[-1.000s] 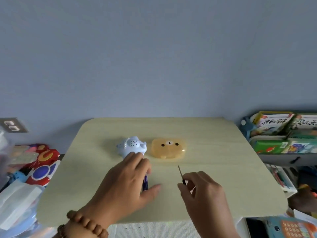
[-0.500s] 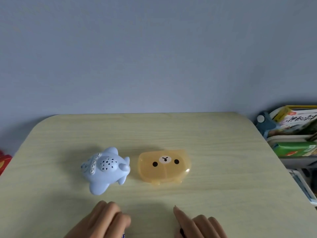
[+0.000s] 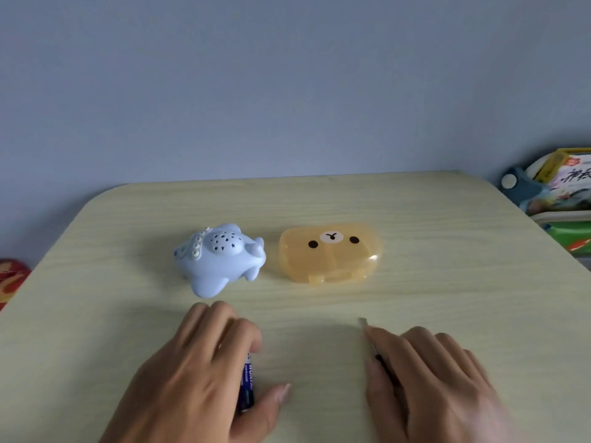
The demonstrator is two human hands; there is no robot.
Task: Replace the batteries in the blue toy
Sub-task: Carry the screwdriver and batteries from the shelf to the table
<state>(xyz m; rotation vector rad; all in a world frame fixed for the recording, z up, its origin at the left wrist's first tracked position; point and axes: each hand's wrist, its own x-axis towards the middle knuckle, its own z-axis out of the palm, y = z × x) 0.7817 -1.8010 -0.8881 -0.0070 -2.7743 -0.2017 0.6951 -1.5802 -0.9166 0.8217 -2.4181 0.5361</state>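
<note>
The left hand (image 3: 198, 375) lies palm down on the pale wood-grain tabletop (image 3: 447, 298), fingers curled loosely over a dark blue cylindrical battery (image 3: 248, 386) that shows between the forefinger and the thumb; the hand covers and touches it, though whether it truly pinches it cannot be told. The right hand (image 3: 428, 382) also rests palm down, fingers closed around a thin dark-handled screwdriver (image 3: 372, 343) whose blurred metal tip pokes out past the forefinger toward the far edge. Half a second ago only the fingertips of both hands showed at the bottom of the view; now both hands are seen to the wrist, the battery has come into sight, and the table's far edge sits lower in the picture. Beyond the left hand, apart from it, stands the light blue plastic animal-shaped toy (image 3: 220, 259) with its dotted speaker holes upward. Just beside the toy, on its right, lies a translucent orange plastic case with a bear face (image 3: 331, 254), lid shut. Behind the table rises a plain grey-blue wall (image 3: 287, 91). At the right edge colourful children's books (image 3: 566, 187) are stacked on a shelf, and a red object (image 3: 11, 276) shows at the far left.
</note>
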